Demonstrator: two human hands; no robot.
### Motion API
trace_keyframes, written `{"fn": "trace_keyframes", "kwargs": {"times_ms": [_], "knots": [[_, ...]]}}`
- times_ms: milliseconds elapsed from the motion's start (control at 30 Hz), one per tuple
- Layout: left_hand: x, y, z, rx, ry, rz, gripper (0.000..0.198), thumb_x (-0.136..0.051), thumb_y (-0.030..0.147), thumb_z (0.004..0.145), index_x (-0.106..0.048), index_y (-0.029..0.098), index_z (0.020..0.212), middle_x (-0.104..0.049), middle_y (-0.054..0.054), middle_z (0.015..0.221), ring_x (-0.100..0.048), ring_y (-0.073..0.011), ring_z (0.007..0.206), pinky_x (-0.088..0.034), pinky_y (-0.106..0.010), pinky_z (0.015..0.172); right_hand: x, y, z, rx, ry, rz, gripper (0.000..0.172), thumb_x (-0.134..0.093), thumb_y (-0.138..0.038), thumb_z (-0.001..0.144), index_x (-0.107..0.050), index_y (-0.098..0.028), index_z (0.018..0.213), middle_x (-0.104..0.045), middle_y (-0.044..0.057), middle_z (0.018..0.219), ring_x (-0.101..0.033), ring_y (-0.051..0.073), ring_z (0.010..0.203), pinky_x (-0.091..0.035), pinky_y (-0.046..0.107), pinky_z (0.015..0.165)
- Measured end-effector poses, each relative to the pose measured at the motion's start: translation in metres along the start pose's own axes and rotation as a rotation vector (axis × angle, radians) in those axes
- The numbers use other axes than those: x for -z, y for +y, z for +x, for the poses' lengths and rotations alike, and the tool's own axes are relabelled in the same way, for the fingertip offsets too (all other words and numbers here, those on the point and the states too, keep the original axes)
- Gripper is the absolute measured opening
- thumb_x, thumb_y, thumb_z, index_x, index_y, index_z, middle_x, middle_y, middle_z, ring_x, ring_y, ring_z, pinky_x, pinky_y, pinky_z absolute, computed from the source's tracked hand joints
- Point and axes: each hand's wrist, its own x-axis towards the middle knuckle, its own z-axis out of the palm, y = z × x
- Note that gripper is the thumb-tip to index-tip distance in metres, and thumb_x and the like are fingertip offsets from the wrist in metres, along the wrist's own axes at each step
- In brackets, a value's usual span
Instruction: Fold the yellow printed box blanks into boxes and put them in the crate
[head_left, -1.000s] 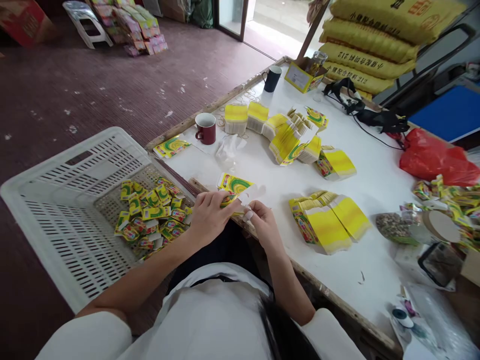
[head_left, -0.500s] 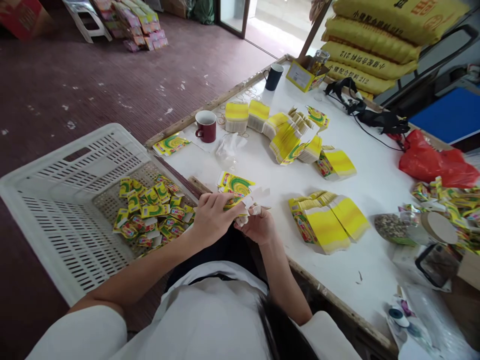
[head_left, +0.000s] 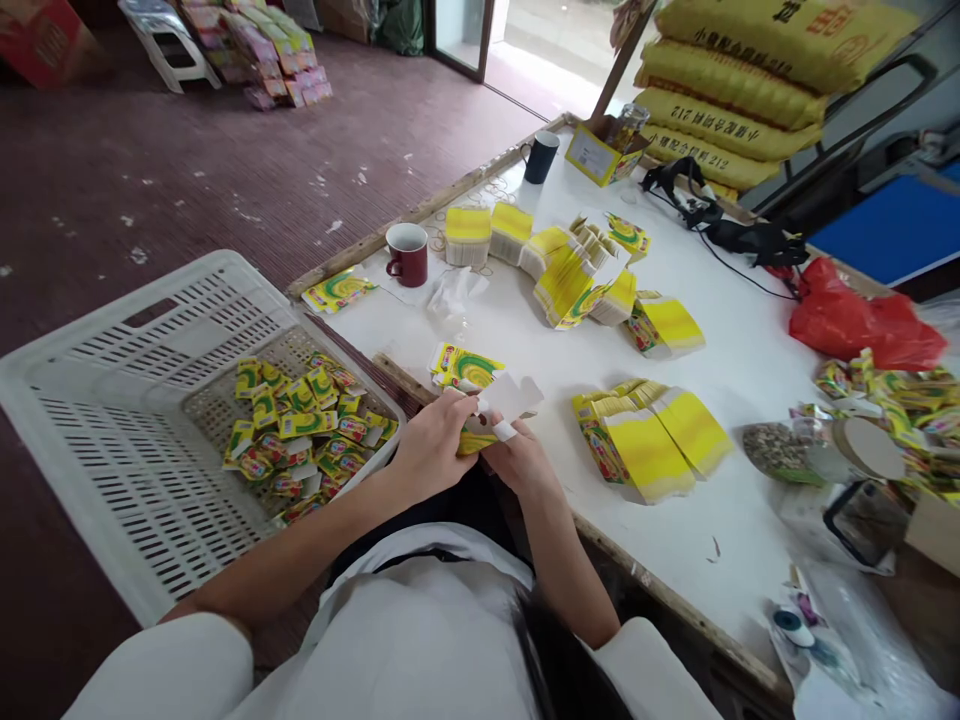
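Note:
At the table's near edge, a small yellow carton (head_left: pixel 475 441) is between my two hands, its white end flaps sticking up and its opening towards me. My left hand (head_left: pixel 433 441) grips it from the left, thumb near the opening. My right hand (head_left: pixel 523 462) closes on the carton's right side, partly hiding it. Just beyond lies another yellow-and-green carton (head_left: pixel 466 366), flat on the table. To the left, a white plastic basket (head_left: pixel 97 400) holds a heap of small filled-looking yellow cartons (head_left: pixel 304 405).
Stacks of flat yellow cartons (head_left: pixel 652 440) lie on the white table (head_left: pixel 510 330). A red mug (head_left: pixel 409 262), a dark mug (head_left: pixel 540 157) and crumpled clear plastic (head_left: pixel 455 298) are farther back. At right are a jar (head_left: pixel 862 447), a red bag (head_left: pixel 862 315) and more small cartons.
The carton in my hands has turned so its open end and raised white flaps now show. My left hand has shifted slightly down and my right fingers have moved along its side.

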Motion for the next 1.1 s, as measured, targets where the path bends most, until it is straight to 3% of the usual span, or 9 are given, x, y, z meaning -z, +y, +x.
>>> {"fn": "trace_keyframes", "kwargs": {"times_ms": [167, 300, 400, 500, 567, 633, 733, 867, 1100], "knots": [[0.005, -0.003, -0.003, 0.142, -0.193, -0.107, 0.066, -0.064, 0.012, 0.073, -0.031, 0.022, 0.130, -0.062, -0.013, 0.117, -0.068, -0.0316, 0.110, -0.058, -0.043, 0.087, 0.005, -0.001, -0.003, 0.075, -0.079, -0.259, 0.064, -0.057, -0.071, 0.088, -0.066, -0.023, 0.129, -0.074, 0.009, 0.122, -0.060, 0.031, 0.127, -0.047, 0.048, 0.110], [0.001, -0.008, -0.003, 0.189, -0.325, -0.270, 0.079, -0.060, 0.012, 0.070, -0.024, 0.023, 0.140, -0.060, -0.014, 0.124, -0.066, -0.0318, 0.113, -0.058, -0.047, 0.090, 0.003, 0.002, -0.015, 0.229, -0.081, -0.631, 0.065, -0.054, -0.057, 0.096, -0.048, -0.021, 0.150, -0.054, 0.013, 0.152, -0.045, 0.029, 0.146, -0.034, 0.046, 0.122], [-0.006, -0.010, -0.001, 0.140, -0.210, -0.276, 0.077, -0.062, 0.013, 0.070, -0.029, 0.025, 0.138, -0.053, -0.015, 0.133, -0.055, -0.0338, 0.130, -0.050, -0.053, 0.104, 0.002, 0.006, -0.016, 0.333, 0.009, -0.751, 0.061, -0.053, -0.042, 0.098, -0.043, -0.020, 0.154, -0.047, 0.014, 0.158, -0.043, 0.028, 0.147, -0.035, 0.045, 0.121], [-0.004, -0.010, 0.001, 0.295, -0.027, -0.164, 0.082, -0.080, 0.027, 0.063, -0.038, 0.020, 0.133, -0.050, -0.020, 0.138, -0.047, -0.0416, 0.136, -0.042, -0.062, 0.109, 0.008, 0.011, -0.009, 0.382, 0.214, -0.656, 0.053, -0.051, -0.039, 0.099, -0.049, -0.025, 0.150, -0.056, 0.011, 0.150, -0.053, 0.028, 0.139, -0.044, 0.046, 0.115], [0.001, -0.010, -0.001, 0.466, -0.002, -0.213, 0.076, -0.086, 0.037, 0.061, -0.049, 0.019, 0.124, -0.059, -0.017, 0.129, -0.057, -0.0394, 0.124, -0.047, -0.059, 0.103, 0.015, 0.014, -0.004, 0.383, 0.363, -0.561, 0.054, -0.050, -0.042, 0.100, -0.046, -0.028, 0.151, -0.061, 0.011, 0.143, -0.060, 0.028, 0.131, -0.053, 0.046, 0.105], [0.006, -0.011, -0.005, 0.627, -0.010, -0.418, 0.055, -0.081, 0.042, 0.071, -0.056, 0.020, 0.115, -0.068, -0.009, 0.109, -0.068, -0.0293, 0.100, -0.056, -0.046, 0.089, 0.020, 0.018, -0.002, 0.390, 0.413, -0.565, 0.057, -0.049, -0.043, 0.100, -0.040, -0.029, 0.155, -0.062, 0.012, 0.140, -0.063, 0.028, 0.125, -0.056, 0.045, 0.099], [0.012, -0.014, -0.010, 0.798, 0.097, -0.690, 0.036, -0.072, 0.042, 0.082, -0.062, 0.021, 0.109, -0.071, -0.001, 0.089, -0.068, -0.0183, 0.074, -0.056, -0.030, 0.070, 0.021, 0.023, -0.004, 0.454, 0.275, -0.789, 0.063, -0.051, -0.038, 0.099, -0.033, -0.025, 0.158, -0.051, 0.016, 0.151, -0.051, 0.031, 0.139, -0.050, 0.050, 0.108], [0.016, -0.020, -0.006, 0.855, 0.211, -0.841, 0.040, -0.080, 0.041, 0.075, -0.065, 0.020, 0.106, -0.072, -0.001, 0.090, -0.069, -0.0173, 0.076, -0.057, -0.028, 0.069, 0.018, 0.023, -0.009, 0.525, 0.048, -1.083, 0.054, -0.044, -0.025, 0.100, -0.042, -0.026, 0.154, -0.030, 0.015, 0.164, -0.025, 0.031, 0.156, -0.045, 0.051, 0.112], [0.021, -0.022, 0.004, 0.893, 0.233, -1.071, 0.051, -0.089, 0.040, 0.065, -0.065, 0.018, 0.105, -0.075, -0.002, 0.090, -0.070, -0.0167, 0.075, -0.060, -0.030, 0.072, 0.035, -0.009, -0.005, 0.517, -0.126, -1.073, 0.028, -0.049, -0.027, 0.100, -0.067, -0.029, 0.120, -0.051, 0.013, 0.150, -0.047, 0.029, 0.143, -0.048, 0.048, 0.108]]}}
